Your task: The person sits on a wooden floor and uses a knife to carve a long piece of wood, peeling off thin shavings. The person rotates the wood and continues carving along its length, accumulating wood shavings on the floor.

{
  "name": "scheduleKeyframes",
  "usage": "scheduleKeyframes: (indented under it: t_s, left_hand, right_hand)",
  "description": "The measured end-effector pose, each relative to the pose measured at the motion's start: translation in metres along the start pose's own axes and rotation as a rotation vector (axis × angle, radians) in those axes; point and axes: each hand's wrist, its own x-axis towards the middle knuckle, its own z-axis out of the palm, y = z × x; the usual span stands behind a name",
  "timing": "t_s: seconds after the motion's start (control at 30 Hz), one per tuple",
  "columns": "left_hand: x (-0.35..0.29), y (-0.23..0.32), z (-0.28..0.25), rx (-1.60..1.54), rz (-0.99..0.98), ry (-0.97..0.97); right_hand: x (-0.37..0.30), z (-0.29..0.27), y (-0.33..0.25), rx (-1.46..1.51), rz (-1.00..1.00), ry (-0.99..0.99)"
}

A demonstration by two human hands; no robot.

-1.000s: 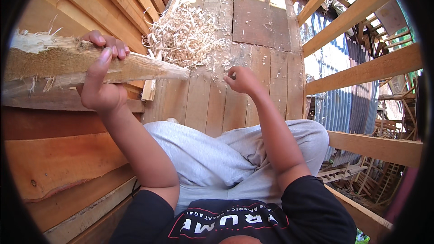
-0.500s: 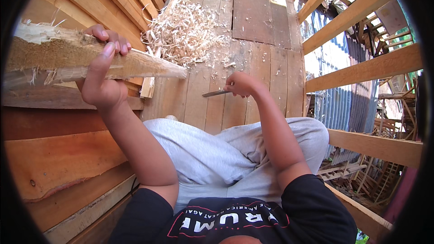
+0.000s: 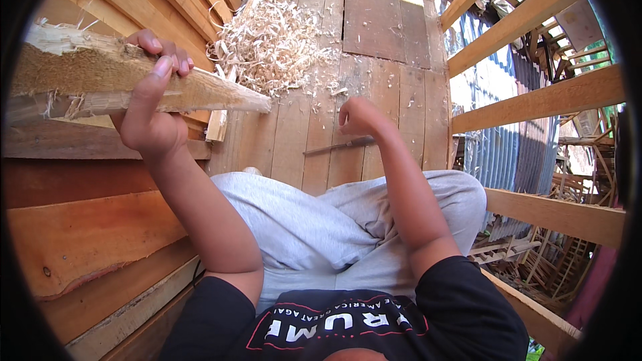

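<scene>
My left hand (image 3: pixel 155 103) grips a rough wooden plank (image 3: pixel 221 93) that tapers to a point, fingers over its top edge and thumb along its face. The plank is raised on my left, with bark-like fibres and splinters along its side. A knife with a thin dark blade (image 3: pixel 331 149) lies on the floorboards in front of my knees, handle to the right. Just above the knife handle is my right hand (image 3: pixel 361 118), its fingers loosely curled with a gap between them and nothing visible inside. Part of its fingers is hidden by the back of the hand.
A heap of curly wood shavings (image 3: pixel 274 47) covers the floor (image 3: pixel 287 134) ahead on the left. Stacked boards (image 3: pixel 100 234) line my left side. A wooden railing (image 3: pixel 535 103) runs along the right, with corrugated metal sheets (image 3: pixel 498 140) beyond it.
My right hand has let go of the knife, which now rests on the floor, and has lifted slightly away. The left hand and plank have barely moved.
</scene>
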Motion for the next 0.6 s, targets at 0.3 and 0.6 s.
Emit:
scheduleKeyframes:
  t_s: [0.3, 0.6]
  left_hand:
    - [0.001, -0.001, -0.003, 0.027, -0.023, -0.030]
    - [0.000, 0.003, -0.004, 0.018, 0.000, -0.029]
  right_hand:
    - [-0.012, 0.023, -0.023, -0.420, 0.123, -0.275]
    - [-0.020, -0.015, -0.009, 0.183, 0.003, -0.093]
